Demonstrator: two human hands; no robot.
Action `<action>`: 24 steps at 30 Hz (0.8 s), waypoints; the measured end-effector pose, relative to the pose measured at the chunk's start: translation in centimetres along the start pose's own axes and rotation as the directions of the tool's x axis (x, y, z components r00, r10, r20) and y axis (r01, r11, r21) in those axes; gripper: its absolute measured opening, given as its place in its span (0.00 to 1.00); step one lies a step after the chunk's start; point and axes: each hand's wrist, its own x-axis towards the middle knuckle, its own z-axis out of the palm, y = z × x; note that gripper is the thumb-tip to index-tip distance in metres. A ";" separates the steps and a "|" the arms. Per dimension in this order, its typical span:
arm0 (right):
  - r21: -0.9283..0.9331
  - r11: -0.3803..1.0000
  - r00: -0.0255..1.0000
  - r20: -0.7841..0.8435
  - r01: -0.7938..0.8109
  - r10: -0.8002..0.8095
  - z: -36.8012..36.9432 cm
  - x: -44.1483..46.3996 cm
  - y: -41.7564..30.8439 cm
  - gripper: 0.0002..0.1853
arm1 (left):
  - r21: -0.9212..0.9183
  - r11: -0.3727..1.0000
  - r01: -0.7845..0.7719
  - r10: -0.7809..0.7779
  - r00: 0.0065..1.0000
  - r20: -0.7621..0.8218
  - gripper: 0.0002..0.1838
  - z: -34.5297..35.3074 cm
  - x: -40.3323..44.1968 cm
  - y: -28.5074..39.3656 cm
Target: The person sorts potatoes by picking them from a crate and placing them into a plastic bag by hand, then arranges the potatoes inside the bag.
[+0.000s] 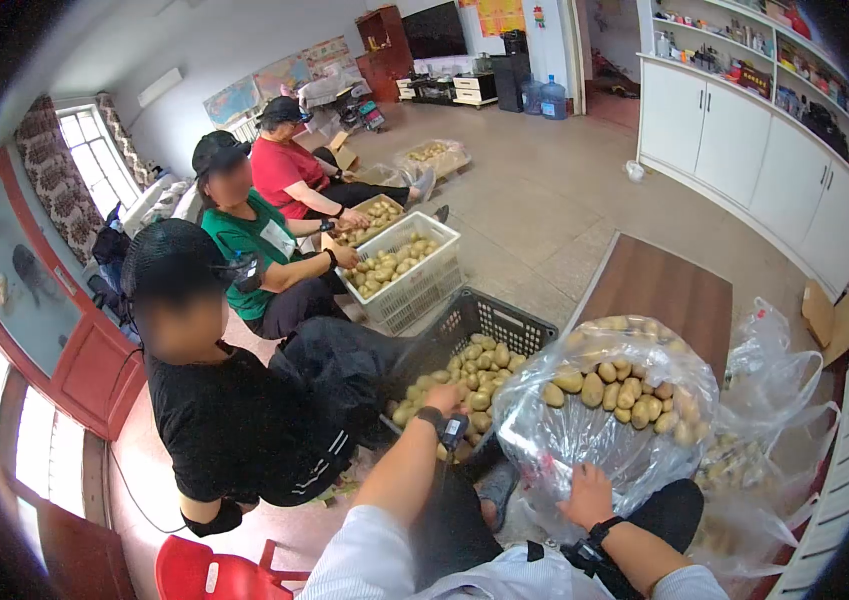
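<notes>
My left hand [444, 400] reaches into a black plastic crate [494, 318] of potatoes [481, 372]. Its fingers are among the potatoes and too small to make out. On the right, my right hand [587, 497] grips the near edge of a clear plastic bag [559, 435], fingers curled on the film. Inside this bag several potatoes [629, 392] lie in a curved band toward its far and right side, while its near part shows bare plastic.
Three people sit at the left, beside a white crate [409, 285] and a box of potatoes [374, 215]. A brown table [654, 290] stands beyond the bag. More plastic bags [769, 400] are at the right, a red chair [214, 570] at the lower left.
</notes>
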 end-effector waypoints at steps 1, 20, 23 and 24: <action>-0.076 0.996 0.998 0.038 -0.051 0.054 0.7 -0.1 0.5 0.36 | 0.011 0.998 0.059 -0.059 0.998 0.038 0.11 1.1 0.3 -0.7; 0.141 0.879 0.888 0.001 -0.455 0.459 3.4 1.1 5.6 0.09 | -0.035 0.947 0.321 -0.318 0.946 0.057 0.13 5.9 2.5 -3.5; 0.261 0.778 0.790 -0.081 -0.572 0.608 4.2 1.5 7.3 0.08 | -0.116 0.941 0.317 -0.306 0.946 0.104 0.15 4.2 2.3 -2.1; 0.260 0.778 0.790 -0.081 -0.572 0.608 4.3 1.5 7.9 0.08 | -0.144 0.939 0.312 -0.298 0.948 0.109 0.15 3.8 2.3 -1.8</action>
